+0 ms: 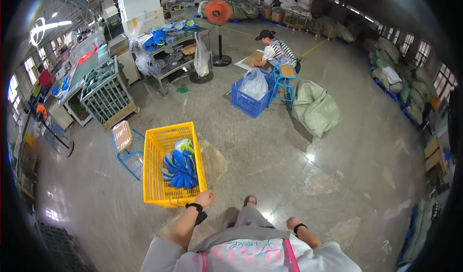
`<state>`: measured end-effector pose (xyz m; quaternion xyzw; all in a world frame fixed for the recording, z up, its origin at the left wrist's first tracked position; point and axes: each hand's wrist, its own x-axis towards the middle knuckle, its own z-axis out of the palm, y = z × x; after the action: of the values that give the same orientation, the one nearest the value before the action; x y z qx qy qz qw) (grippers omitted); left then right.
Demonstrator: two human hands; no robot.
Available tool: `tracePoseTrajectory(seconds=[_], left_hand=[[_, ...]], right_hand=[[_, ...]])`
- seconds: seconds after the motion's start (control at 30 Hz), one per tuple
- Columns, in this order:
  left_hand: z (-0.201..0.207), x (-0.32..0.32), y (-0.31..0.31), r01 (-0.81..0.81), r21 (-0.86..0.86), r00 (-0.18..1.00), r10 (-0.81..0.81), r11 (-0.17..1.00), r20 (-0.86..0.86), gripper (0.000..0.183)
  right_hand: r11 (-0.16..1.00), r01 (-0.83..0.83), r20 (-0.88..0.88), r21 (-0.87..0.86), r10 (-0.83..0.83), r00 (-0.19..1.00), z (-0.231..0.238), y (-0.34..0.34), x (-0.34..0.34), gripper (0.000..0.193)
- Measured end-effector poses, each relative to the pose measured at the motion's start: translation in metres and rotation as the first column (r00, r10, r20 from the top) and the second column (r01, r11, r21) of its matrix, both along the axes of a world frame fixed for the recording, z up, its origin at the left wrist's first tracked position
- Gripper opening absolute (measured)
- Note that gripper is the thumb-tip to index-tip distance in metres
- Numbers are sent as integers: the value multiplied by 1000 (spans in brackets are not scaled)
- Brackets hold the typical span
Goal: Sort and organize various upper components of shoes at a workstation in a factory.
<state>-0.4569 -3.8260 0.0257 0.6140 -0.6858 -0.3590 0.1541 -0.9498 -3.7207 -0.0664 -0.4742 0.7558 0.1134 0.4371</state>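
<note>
A yellow plastic crate (150, 168) with slatted walls sits on the floor ahead of me to the left. Inside it lie blue gloves (180, 170) in a loose fan, with some lime-and-white ones (184, 145) behind them. My left hand (206, 198) is closed at the crate's near right corner and appears to grip its rim; the fingertips are hidden. By my right side hangs my right hand (292, 222), its fingers curled and nothing visible in them. A dark band circles each wrist.
A stool (123, 138) stands left of the crate. Farther off are a blue crate (247, 103) with a plastic bag, a blue stool (284, 74), a green sack (314, 109) and a crouching person (277, 52). A fan (218, 14), a shelf table (169, 43) and a caged cart (108, 96) stand beyond.
</note>
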Motion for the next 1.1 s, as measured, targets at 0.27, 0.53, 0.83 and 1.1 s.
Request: tracePoseTrajectory(seconds=[0.27, 0.53, 0.83, 1.1], left_hand=[[-47, 13, -164, 160, 116, 942, -187, 980, 280, 24], [-28, 84, -168, -226, 268, 953, 156, 936, 259, 26], [-145, 175, -278, -312, 318, 876, 143, 895, 460, 25], [-89, 227, -623, -98, 178, 922, 23, 979, 386, 29]], right_hand=[[753, -650, 74, 105, 645, 760, 6, -210, 14, 27], [803, -553, -92, -223, 548, 832, 12, -544, 85, 31], [762, -565, 68, -318, 612, 788, 73, -781, 253, 24], [756, -637, 36, -148, 648, 760, 73, -914, 287, 25]])
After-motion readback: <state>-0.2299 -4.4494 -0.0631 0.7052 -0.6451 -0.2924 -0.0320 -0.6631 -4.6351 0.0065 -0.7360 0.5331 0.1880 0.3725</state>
